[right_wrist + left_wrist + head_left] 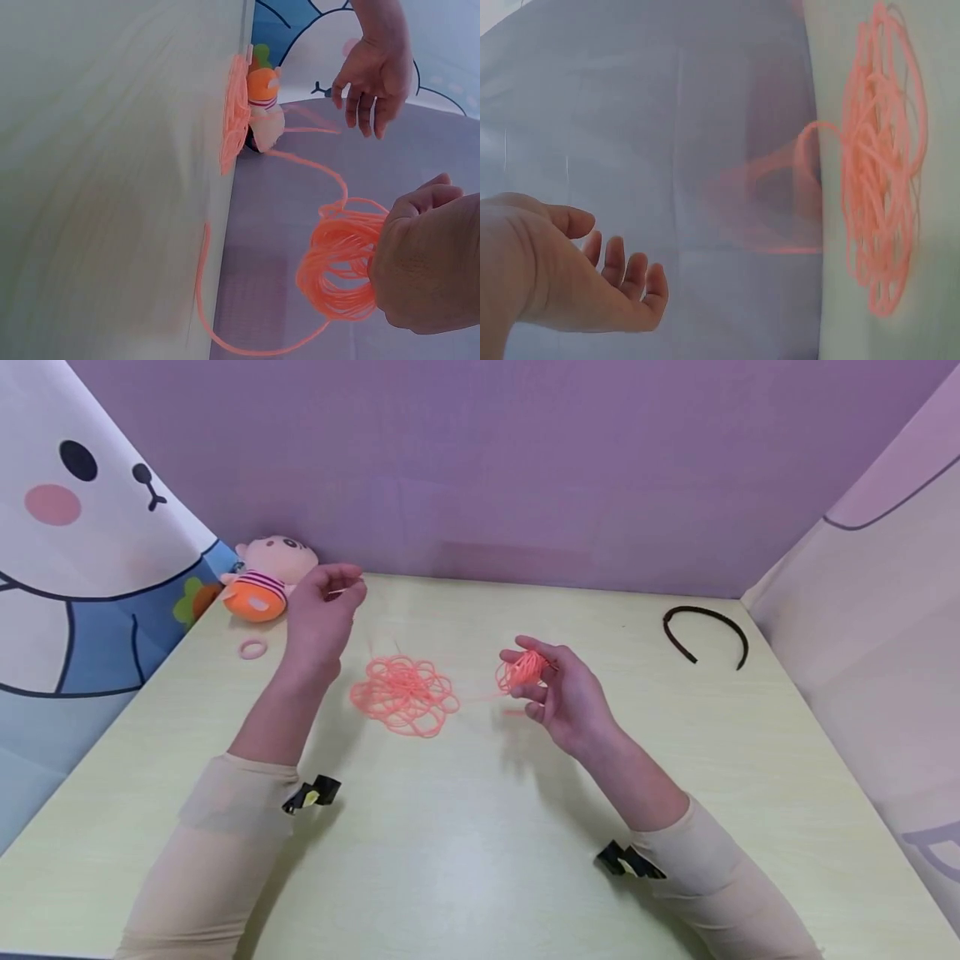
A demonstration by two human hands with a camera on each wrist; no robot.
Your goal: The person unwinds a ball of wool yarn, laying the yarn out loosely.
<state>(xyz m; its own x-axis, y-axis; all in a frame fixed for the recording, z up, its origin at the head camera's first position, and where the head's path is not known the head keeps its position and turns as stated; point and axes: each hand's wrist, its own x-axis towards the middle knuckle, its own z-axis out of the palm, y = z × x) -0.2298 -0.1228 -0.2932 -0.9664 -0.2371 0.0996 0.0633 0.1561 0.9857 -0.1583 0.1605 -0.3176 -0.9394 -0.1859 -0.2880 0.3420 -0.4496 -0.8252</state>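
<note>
Your beige sleeves (217,852), a black piece at each cuff, reach in over a pale wood-grain table (450,860). Your right hand (576,708), raised above the tabletop, grips a coil of coral-pink cord (523,670), its fingers curled on the looped strands. A loose tail (251,352) curves away from that coil in the right wrist view, while another strand runs toward the cord's larger heap (405,693) — a flat tangle of loops lying on the table between your two hands. In the left wrist view, a loop rises from the heap, part of it blurred. Your left hand (318,618) hangs in the air beyond the heap's left side, holding nothing, its fingers loosely bent and apart from the thumb. Left of that hand lies a small pink ring (252,648); far to the right rests a dark headband (705,611). Behind them, at the back left — a plush toy (258,593) in a striped top and orange bottoms, near a purple backdrop (510,460).
</note>
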